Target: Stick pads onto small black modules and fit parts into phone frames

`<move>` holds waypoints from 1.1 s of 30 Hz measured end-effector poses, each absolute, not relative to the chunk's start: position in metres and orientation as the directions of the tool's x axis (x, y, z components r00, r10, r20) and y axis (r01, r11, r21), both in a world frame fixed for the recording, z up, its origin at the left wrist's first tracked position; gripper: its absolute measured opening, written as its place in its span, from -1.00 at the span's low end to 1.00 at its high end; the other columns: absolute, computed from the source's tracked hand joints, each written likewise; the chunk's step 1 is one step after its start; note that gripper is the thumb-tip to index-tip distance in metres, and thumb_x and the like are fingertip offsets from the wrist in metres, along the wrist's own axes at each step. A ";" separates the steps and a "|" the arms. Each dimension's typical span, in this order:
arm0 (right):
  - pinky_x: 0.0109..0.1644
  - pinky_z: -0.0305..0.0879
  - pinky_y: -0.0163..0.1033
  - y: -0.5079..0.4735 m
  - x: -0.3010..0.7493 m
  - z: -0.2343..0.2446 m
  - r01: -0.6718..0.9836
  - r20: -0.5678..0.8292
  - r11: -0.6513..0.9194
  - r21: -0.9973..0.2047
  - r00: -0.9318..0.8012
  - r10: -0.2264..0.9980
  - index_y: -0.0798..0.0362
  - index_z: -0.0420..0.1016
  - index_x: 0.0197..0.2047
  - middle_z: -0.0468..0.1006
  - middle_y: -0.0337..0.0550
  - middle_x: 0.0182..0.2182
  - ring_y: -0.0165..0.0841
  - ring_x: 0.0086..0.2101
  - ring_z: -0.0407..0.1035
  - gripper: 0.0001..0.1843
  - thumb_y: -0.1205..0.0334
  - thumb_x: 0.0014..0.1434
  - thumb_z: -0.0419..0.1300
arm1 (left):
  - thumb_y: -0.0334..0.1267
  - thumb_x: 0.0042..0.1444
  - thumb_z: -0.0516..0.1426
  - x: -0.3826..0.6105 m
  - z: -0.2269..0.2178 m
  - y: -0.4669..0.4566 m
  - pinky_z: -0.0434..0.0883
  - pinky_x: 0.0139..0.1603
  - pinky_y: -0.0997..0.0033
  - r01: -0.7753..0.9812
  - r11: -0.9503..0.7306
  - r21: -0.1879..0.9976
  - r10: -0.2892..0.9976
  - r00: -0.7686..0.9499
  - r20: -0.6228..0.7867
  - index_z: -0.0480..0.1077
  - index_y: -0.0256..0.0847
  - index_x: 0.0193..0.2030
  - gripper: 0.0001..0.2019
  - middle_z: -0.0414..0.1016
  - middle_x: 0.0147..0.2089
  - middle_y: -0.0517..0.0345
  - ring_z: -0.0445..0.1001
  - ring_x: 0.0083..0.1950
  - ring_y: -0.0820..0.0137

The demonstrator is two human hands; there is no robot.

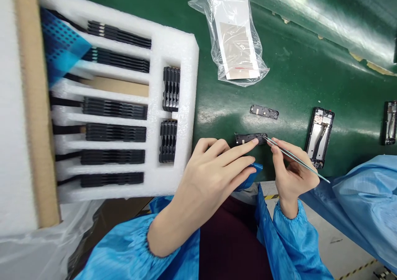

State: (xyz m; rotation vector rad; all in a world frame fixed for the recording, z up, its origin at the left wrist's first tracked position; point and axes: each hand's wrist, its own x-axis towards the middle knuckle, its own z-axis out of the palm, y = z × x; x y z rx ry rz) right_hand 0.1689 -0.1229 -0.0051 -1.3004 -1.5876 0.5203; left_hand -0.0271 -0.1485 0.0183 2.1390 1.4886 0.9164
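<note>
My left hand (pixel 214 168) lies over the green belt's near edge, index finger stretched out onto a small black part (pixel 248 138), with a blue piece (pixel 252 174) tucked under the other fingers. My right hand (pixel 290 168) pinches thin metal tweezers (pixel 294 158); their tip touches the right end of that black part. A second small black part (pixel 264 111) lies just beyond it on the belt.
A white foam tray (pixel 182 106) with several slots of stacked black parts sits at the left, a blue film (pixel 60 44) on its corner. A clear plastic bag (pixel 237 40) lies behind. An open phone frame (pixel 319 137) and another (pixel 391 123) rest on the green belt (pixel 294 73). Another person's blue sleeve (pixel 369 201) is at right.
</note>
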 end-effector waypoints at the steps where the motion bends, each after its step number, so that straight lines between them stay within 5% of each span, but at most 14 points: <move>1: -0.08 0.79 -0.06 -0.123 0.169 -0.006 0.487 0.424 0.349 -0.800 0.048 0.904 -0.09 0.76 0.02 0.81 -0.18 -0.12 -0.19 -0.15 0.75 -0.73 0.43 0.32 0.46 | -0.35 0.45 0.29 -0.027 0.018 -0.149 0.42 -0.04 0.08 0.685 -0.369 0.628 0.928 0.229 0.295 0.63 -0.12 -0.05 -0.93 0.73 0.25 0.18 0.52 -0.22 0.30; 18: -0.28 0.77 -0.18 -0.120 0.173 0.010 0.249 0.105 0.057 -0.967 0.186 0.977 0.06 0.69 -0.12 0.81 -0.09 -0.24 -0.13 -0.28 0.77 -0.84 0.17 0.34 0.50 | -0.32 0.44 0.30 -0.025 0.021 -0.149 0.45 -0.02 0.11 0.638 -0.329 0.697 0.942 0.173 0.286 0.63 -0.11 -0.02 -0.94 0.74 0.21 0.14 0.59 -0.16 0.31; 26: -0.39 0.71 -0.27 -0.130 0.171 0.017 0.136 0.094 0.074 -0.988 0.150 0.984 0.01 0.68 -0.15 0.81 -0.16 -0.28 -0.18 -0.37 0.75 -0.86 0.16 0.36 0.50 | -0.38 0.46 0.24 -0.024 0.035 -0.147 0.47 -0.08 0.19 0.533 -0.257 0.806 0.961 0.053 0.271 0.58 -0.09 -0.14 -0.87 0.78 -0.13 0.26 0.68 -0.19 0.38; 33: -0.39 0.70 -0.31 -0.134 0.169 0.018 0.032 0.099 0.096 -0.995 0.099 0.990 -0.03 0.72 -0.10 0.81 -0.20 -0.27 -0.24 -0.37 0.75 -0.92 0.24 0.36 0.50 | -0.44 0.41 0.29 -0.018 0.041 -0.148 0.51 -0.04 0.26 0.503 -0.203 0.840 0.966 -0.037 0.255 0.55 -0.10 -0.04 -0.87 0.77 -0.12 0.27 0.71 -0.11 0.39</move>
